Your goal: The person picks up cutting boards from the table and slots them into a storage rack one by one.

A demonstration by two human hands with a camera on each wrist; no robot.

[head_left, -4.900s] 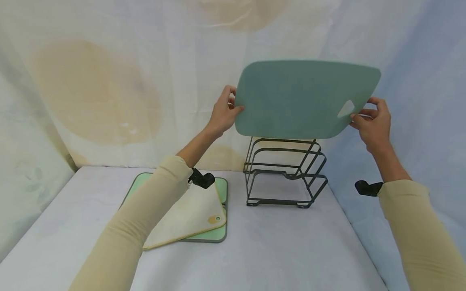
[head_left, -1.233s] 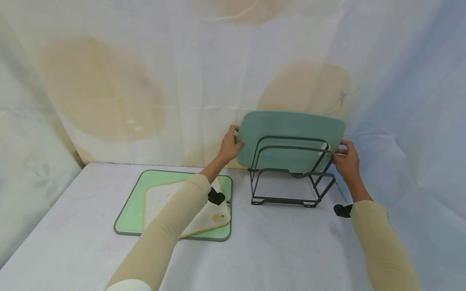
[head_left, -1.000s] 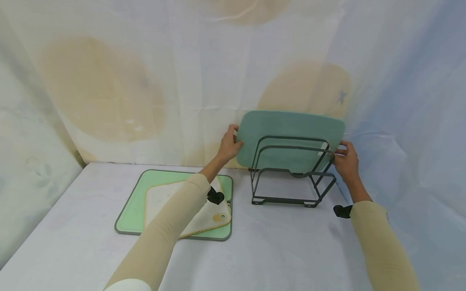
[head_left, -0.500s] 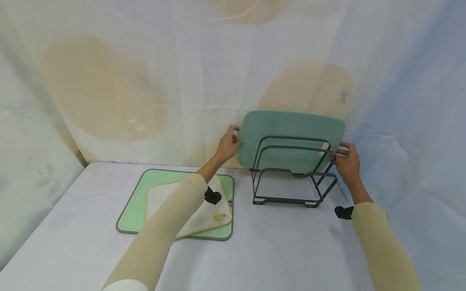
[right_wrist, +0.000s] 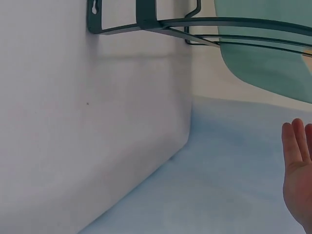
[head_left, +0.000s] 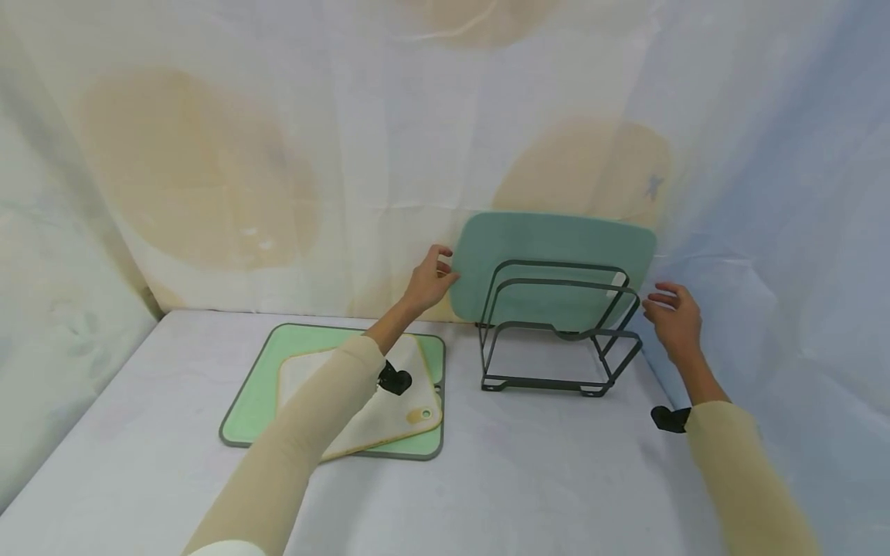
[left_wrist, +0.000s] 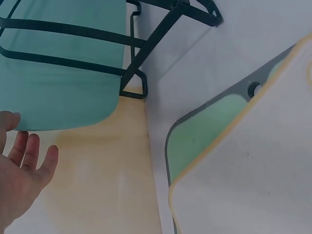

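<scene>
Standing in the rack (head_left: 556, 332), the board (head_left: 552, 243) is risking tipping, since both the left hand (head_left: 429, 279) and right hand (head_left: 673, 320) are hovering open beside it.

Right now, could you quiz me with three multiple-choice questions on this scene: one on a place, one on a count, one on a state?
1. Where is the teal board?
A. Flat on the table
B. Standing in the wire rack
C. In the air above the rack

2. How many boards lie flat on the table?
A. Two
B. One
C. Four

3. What is the right hand doing?
A. Gripping the teal board
B. Holding the rack
C. Open, apart from the board

Answers: 1 B, its lower edge sits behind the rack's wires. 2 A, a cream board rests on a light green board. 3 C, its fingers are spread, with a gap to the board's edge.
</scene>
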